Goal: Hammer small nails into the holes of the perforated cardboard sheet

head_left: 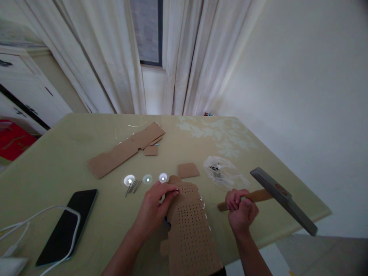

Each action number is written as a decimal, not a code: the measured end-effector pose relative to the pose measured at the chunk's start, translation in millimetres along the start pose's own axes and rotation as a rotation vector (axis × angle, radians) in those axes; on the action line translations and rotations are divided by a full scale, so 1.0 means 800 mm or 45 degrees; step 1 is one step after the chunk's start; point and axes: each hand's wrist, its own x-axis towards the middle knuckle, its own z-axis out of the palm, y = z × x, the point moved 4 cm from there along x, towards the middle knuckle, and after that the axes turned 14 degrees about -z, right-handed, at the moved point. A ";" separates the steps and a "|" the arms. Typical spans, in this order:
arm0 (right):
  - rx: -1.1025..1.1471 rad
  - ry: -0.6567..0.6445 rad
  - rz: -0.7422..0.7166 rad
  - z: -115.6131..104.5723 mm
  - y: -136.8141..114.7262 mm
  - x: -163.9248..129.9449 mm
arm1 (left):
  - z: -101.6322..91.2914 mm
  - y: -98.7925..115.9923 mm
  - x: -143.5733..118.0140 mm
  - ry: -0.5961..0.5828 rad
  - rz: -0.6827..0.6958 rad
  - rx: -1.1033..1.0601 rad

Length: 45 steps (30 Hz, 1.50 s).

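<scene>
My left hand (pixel 156 203) is closed in a pinch at the upper left of a perforated cardboard piece (pixel 191 234). Between thumb and forefinger is a small metal tip, apparently a nail (pixel 177 190), mostly hidden by the fingers. Rows of small dark holes cover the cardboard, and white bits show along its right edge. My right hand (pixel 241 209) is wrapped round the wooden handle of a hammer (pixel 283 195), whose long grey head points away to the right. Several loose nails (pixel 133 187) lie on the table left of the cardboard.
A clear plastic bag (pixel 221 170) with small dark pieces lies beyond my right hand. Cardboard offcuts (pixel 126 151) and a small cardboard square (pixel 188 170) are farther back. At left are a phone (pixel 69 226) and a white cable (pixel 75 234). The table edge (pixel 287 232) runs at right.
</scene>
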 end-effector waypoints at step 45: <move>-0.862 -1.517 0.606 0.028 -0.072 0.019 | 0.006 -0.002 -0.003 -0.004 -0.006 0.041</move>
